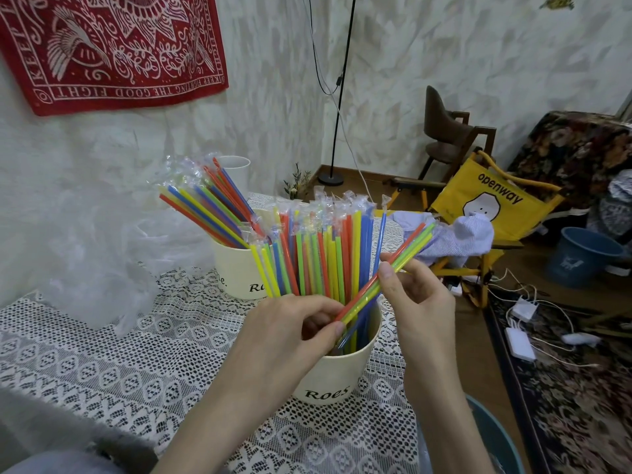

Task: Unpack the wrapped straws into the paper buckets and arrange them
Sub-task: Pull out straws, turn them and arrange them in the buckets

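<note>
We cannot read the near paper bucket (337, 378) lettering past "Roes", and the left hand (290, 331) covers its rim. The far bucket (239, 271) print hides behind straws (318, 254). A blue tub (499, 436), perhaps, is cut by the bottom edge.

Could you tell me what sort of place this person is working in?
Most likely a lived-in home room, not a workshop. The buckets of straws stand on a lace tablecloth, a red patterned cloth hangs on the wall, and a yellow folding chair and a floral rug sit to the right.
</note>
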